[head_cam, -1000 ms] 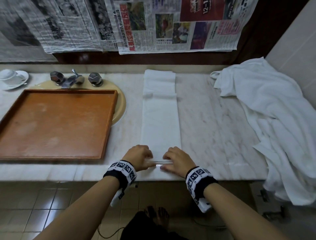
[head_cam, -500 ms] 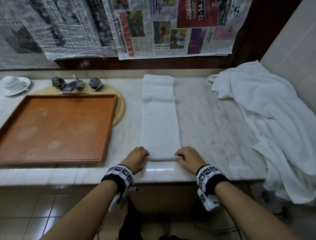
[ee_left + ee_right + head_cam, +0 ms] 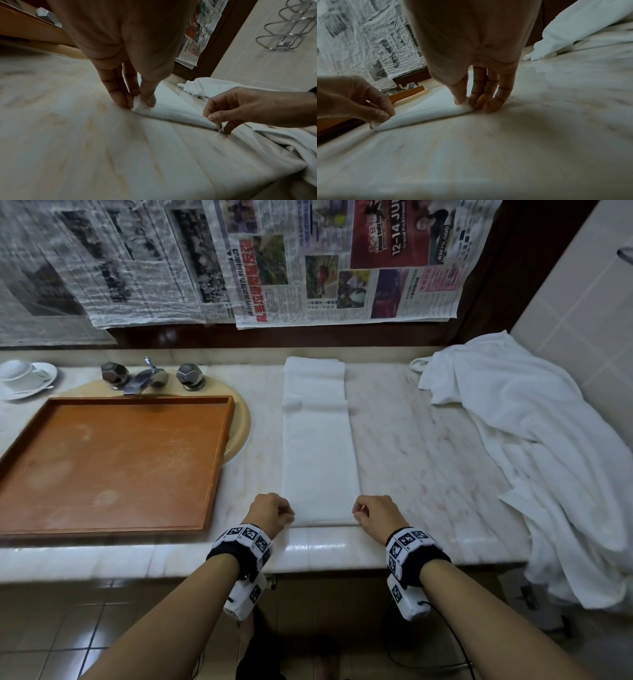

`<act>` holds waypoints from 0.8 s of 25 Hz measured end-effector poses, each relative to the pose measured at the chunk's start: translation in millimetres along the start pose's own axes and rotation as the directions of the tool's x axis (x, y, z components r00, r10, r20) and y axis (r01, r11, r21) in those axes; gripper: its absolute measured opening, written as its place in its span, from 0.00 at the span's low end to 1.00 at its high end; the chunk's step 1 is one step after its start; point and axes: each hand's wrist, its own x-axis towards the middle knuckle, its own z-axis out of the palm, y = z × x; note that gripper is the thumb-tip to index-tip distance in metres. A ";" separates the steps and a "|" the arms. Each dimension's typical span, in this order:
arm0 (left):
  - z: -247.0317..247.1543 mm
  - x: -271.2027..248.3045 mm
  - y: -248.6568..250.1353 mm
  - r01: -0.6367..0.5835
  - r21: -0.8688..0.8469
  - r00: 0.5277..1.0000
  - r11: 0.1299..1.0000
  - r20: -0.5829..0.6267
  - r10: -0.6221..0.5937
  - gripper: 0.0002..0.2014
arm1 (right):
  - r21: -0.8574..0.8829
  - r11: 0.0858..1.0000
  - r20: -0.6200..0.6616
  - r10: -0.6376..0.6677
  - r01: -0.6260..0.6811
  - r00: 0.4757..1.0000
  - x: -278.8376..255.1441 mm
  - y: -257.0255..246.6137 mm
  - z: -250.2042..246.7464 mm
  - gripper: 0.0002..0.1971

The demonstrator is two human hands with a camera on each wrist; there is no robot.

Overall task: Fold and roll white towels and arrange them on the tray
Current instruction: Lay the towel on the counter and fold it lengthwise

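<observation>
Rolling starts at the near edge of the folded towel, centre frame on the counter. Left hand and right hand each pinch a corner; advance both evenly, keeping the roll tight. Tray sits empty at left.

Newspapers above marble counter

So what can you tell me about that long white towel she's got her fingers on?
The folded white towel is a long narrow strip of what looks like soft terry cloth, lying flat on the marble counter and running from the near edge to the back wall. A crosswise fold shows near its far end. The left hand and right hand each pinch a near corner, lifting it slightly. It lies between the wooden tray and a heap of loose white towels, touching neither.
</observation>
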 end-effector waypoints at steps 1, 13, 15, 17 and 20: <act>0.9 0.4 0.3 0.006 0.013 1.000 1.000 -0.002 -0.006 0.03 | -0.025 1.000 -0.013 0.005 -0.006 1.000 0.0 -1.4 1.6 0.06; 19.8 -17.4 9.4 -0.152 0.374 0.985 0.915 -0.014 0.169 0.10 | -0.278 0.927 -0.063 -0.280 0.252 0.958 -11.1 -3.5 32.3 0.08; 18.9 -21.1 7.5 -0.202 0.344 0.975 0.917 -0.016 0.220 0.13 | -0.289 0.917 -0.053 -0.302 0.275 0.952 -12.5 -2.9 28.4 0.10; 15.5 -19.0 5.4 -0.233 0.355 0.968 0.905 -0.002 0.250 0.15 | -0.309 0.912 -0.029 -0.294 0.271 0.955 -10.8 -4.8 22.5 0.07; 10.5 -12.1 3.8 -0.278 0.478 0.954 0.833 0.035 0.299 0.11 | -0.333 0.909 -0.003 -0.267 0.251 0.964 -6.4 -7.4 15.0 0.10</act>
